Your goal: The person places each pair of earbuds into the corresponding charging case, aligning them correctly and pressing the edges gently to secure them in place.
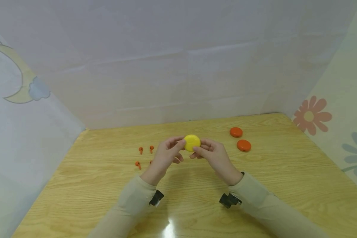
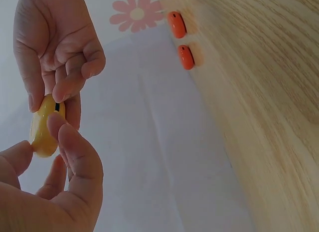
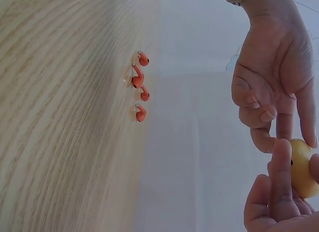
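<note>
A round, glossy yellow earbud case [image 1: 192, 142] is held up above the wooden table between both hands. My left hand [image 1: 166, 156] pinches its left edge between thumb and fingers, and my right hand [image 1: 216, 158] pinches the right edge the same way. In the left wrist view the yellow case [image 2: 44, 129] shows edge-on, closed, with a dark slot on its side. The right wrist view has the case [image 3: 302, 167] partly hidden behind fingers.
Several orange earbuds [image 1: 141, 149] lie on the table [image 1: 86, 172] left of my hands, one partly covered by the left wrist. Two round orange cases [image 1: 236, 132] [image 1: 244, 145] rest at the right. A pale cloth wall [image 1: 178, 82] rises behind the table.
</note>
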Available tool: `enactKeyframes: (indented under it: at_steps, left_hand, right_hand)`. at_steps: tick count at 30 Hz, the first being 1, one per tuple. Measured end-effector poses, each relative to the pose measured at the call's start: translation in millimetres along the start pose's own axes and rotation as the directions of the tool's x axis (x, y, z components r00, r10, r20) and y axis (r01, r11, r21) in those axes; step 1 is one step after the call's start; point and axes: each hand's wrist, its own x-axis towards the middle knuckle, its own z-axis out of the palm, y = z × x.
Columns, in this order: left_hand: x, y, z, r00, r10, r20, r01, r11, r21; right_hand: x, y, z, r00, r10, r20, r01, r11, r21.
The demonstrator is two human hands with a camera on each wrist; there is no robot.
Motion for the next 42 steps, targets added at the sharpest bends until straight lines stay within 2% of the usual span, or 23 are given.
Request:
enactKeyframes:
  at_steps: [3,8,13,17,27,36,42]
  left_hand:
    - [0.2,-2.6,2.6,1.000,0.023,0.000,-0.023,0.999,0.022]
    - [0.7,-3.7,8.0,0.999,0.033,-0.003,-0.033,0.999,0.007]
    - [3.4,-3.0,13.0,1.000,0.012,-0.018,-0.012,1.000,0.009]
    - [8.9,-4.5,16.6,0.998,-0.008,-0.057,0.009,1.000,0.016]
    - [22.1,-10.8,23.0,0.995,-0.019,-0.095,0.020,1.000,0.012]
    - [31.5,-12.8,33.9,0.992,-0.050,-0.116,0.051,0.999,0.004]
    - [38.0,-13.7,42.0,0.989,-0.078,-0.124,0.077,0.997,-0.011]
  right_hand:
    - [1,0,-2,1.000,0.011,-0.003,-0.011,1.000,0.011]
    - [3,1,-5,1.000,0.028,-0.009,-0.028,0.999,0.034]
    - [5,3,-10,0.998,0.058,-0.012,-0.057,0.997,0.044]
    - [8,3,-12,0.997,0.079,-0.002,-0.079,0.995,0.061]
    - [18,9,-19,0.988,0.153,0.005,-0.153,0.984,0.089]
    - [19,9,-30,0.991,0.135,0.012,-0.135,0.987,0.084]
    - [22,9,-41,0.992,0.124,0.022,-0.125,0.992,0.034]
